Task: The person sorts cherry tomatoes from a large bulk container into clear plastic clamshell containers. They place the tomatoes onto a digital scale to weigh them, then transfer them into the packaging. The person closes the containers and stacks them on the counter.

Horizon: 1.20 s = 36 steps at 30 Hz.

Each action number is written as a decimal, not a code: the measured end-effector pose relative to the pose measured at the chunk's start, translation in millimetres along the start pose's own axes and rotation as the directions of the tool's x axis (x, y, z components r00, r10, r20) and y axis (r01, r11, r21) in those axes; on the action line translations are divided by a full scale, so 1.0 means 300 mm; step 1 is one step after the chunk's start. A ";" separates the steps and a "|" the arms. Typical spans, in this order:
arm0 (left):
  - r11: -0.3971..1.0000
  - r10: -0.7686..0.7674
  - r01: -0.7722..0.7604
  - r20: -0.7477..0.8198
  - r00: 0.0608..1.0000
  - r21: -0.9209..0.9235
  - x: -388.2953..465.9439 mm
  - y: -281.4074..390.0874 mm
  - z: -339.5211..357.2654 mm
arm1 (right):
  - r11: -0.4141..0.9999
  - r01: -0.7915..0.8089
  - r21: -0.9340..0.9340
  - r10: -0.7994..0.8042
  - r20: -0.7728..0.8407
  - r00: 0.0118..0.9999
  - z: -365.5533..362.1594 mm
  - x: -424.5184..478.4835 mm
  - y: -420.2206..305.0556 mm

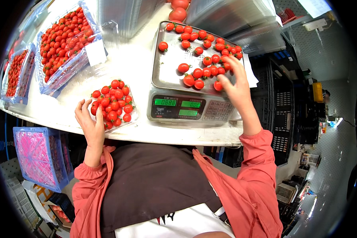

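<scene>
My left hand (90,120) rests with spread fingers at the left side of a clear plastic punnet (134,119) heaped with cherry tomatoes (114,105). Over the right side of a digital scale's metal tray (172,78), my right hand (236,83) is spread, its fingertips at or just above loose cherry tomatoes (214,70). Whether it touches any of them cannot be told. Many more cherry tomatoes lie scattered on that tray. The scale's display panel (177,107) is lit green, with a keypad (218,110) beside it.
Blue plastic crates (59,86) of cherry tomatoes stand on the left of the white table (178,134). Stacked clear plastic containers (123,15) stand behind, with more stacks (235,17) beyond the scale. Larger tomatoes (177,14) lie at the back. Black crates (281,110) stand right of the table.
</scene>
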<state>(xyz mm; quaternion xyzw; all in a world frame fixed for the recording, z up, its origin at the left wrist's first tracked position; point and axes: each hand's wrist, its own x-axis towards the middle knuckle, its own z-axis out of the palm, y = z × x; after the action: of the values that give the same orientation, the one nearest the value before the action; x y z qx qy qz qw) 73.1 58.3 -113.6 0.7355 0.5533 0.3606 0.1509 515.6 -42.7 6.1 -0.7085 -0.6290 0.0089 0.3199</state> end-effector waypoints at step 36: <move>1.000 0.013 -0.013 0.010 1.000 0.024 0.005 0.011 -0.001 | 0.580 -0.485 0.655 0.520 0.161 0.839 0.065 0.172 0.044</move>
<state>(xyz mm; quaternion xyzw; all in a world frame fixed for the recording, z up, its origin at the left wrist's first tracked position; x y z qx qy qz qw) 75.4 58.6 -110.6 0.7427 0.5520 0.3513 0.1424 529.8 12.1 4.5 -0.6923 -0.3473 0.3080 0.5525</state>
